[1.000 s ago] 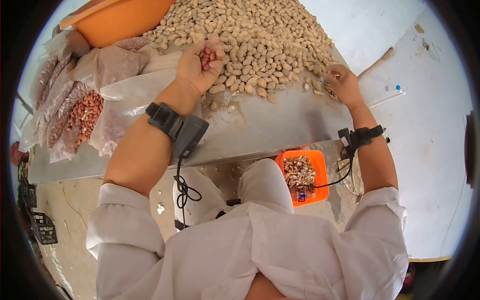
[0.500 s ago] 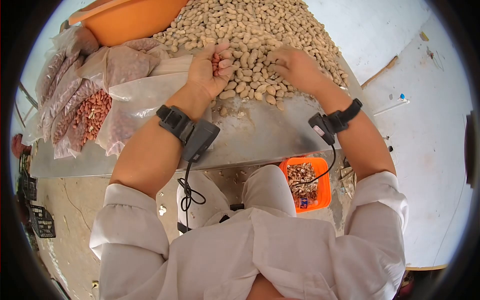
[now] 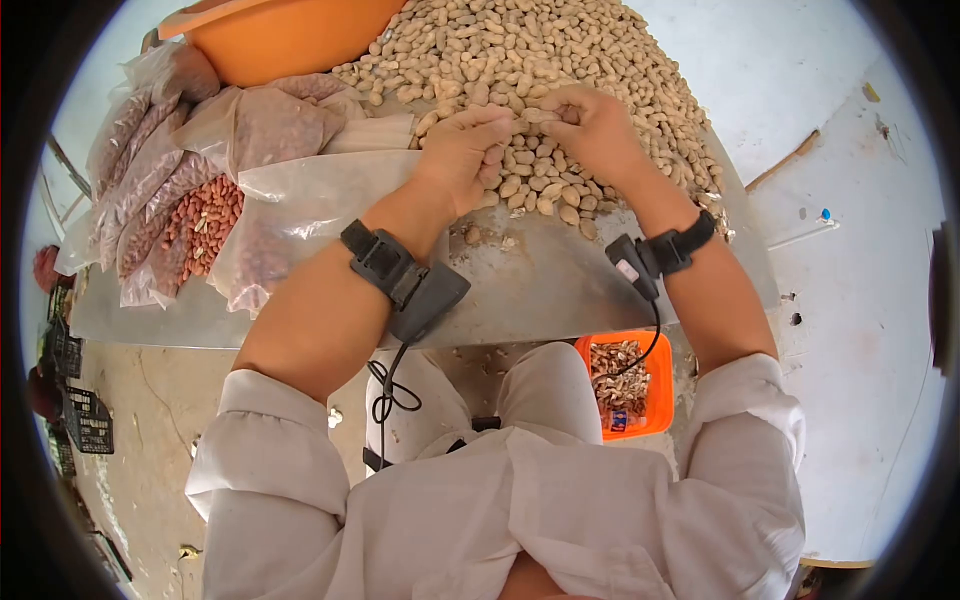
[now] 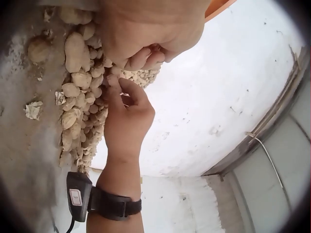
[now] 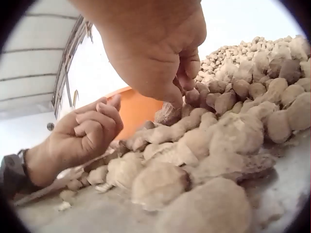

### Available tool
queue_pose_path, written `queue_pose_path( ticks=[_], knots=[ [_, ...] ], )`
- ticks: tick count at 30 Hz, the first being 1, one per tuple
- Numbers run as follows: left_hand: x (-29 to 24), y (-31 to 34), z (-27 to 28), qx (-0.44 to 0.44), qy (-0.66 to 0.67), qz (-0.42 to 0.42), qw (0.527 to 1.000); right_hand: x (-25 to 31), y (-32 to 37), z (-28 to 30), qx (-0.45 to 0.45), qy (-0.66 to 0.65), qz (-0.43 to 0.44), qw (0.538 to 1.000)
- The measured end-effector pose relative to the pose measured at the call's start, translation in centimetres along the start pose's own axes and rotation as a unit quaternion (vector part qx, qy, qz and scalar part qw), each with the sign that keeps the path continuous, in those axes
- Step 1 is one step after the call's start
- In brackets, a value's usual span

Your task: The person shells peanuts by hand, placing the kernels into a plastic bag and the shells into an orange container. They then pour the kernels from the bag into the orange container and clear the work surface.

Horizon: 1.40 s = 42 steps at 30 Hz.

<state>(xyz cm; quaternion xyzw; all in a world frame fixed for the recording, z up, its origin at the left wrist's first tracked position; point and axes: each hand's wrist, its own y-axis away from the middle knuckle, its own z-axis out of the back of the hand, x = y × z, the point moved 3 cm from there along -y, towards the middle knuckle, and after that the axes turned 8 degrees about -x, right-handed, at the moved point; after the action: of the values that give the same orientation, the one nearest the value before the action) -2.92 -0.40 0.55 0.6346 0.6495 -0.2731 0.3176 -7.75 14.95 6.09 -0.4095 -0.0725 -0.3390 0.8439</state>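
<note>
In the head view my left hand (image 3: 460, 160) is curled at the near edge of the unshelled peanut pile (image 3: 540, 50); the red kernels seen in its palm earlier are hidden by the fingers. Beside it my right hand (image 3: 602, 138) pinches an unshelled peanut (image 3: 541, 116) between thumb and fingers, near the left fingertips. From the right wrist, a peanut (image 5: 168, 114) shows under the right hand (image 5: 150, 53), with the curled left hand (image 5: 87, 131) to its left. The left wrist view has the two hands close together over the pile.
Plastic bags (image 3: 280, 130) of red kernels (image 3: 205, 225) lie on the metal table (image 3: 540, 290) at the left, below a large orange basin (image 3: 285, 40). An orange container (image 3: 660, 395) of shells stands below the table's front edge. A stick (image 3: 783, 160) lies at the right.
My right hand has come from the pile's right edge to beside my left and now pinches a peanut. My left fingers have curled over the kernels. The head view has shifted slightly.
</note>
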Motion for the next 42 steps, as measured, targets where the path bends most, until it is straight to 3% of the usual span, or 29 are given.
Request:
queue_pose_path(
  ticks=[2,8,14,23,26,31,35,42],
  knots=[
    [0.2,0.5,-0.6,-0.004,-0.038,-0.008,0.999,-0.1,0.9,-0.1,-0.024,-0.158,-0.089,0.983],
    [0.3,0.6,-0.9,-0.018,-0.081,-0.029,0.996,0.4,1.8,-0.6,-0.041,-0.271,-0.143,0.951],
    [0.7,0.3,-0.9,-0.014,-0.136,-0.086,0.987,-1.0,2.3,-1.4,-0.020,-0.341,-0.167,0.925],
    [0.7,0.5,-1.4,0.026,-0.191,-0.110,0.975,-1.1,3.3,-1.8,0.017,-0.312,-0.147,0.938],
    [0.8,0.5,-1.5,0.030,-0.178,-0.104,0.978,-1.3,3.4,-1.8,-0.019,-0.336,-0.166,0.927],
    [0.7,0.8,-1.8,0.022,-0.153,-0.090,0.984,-1.2,3.5,-1.5,-0.021,-0.446,-0.221,0.867],
    [0.8,0.8,-1.6,0.012,-0.255,-0.117,0.960,-1.3,3.3,-1.6,-0.046,-0.463,-0.197,0.863],
    [0.6,1.1,-1.7,0.038,-0.390,-0.153,0.907,-1.4,3.5,-1.8,0.063,-0.510,-0.242,0.823]
  ],
)
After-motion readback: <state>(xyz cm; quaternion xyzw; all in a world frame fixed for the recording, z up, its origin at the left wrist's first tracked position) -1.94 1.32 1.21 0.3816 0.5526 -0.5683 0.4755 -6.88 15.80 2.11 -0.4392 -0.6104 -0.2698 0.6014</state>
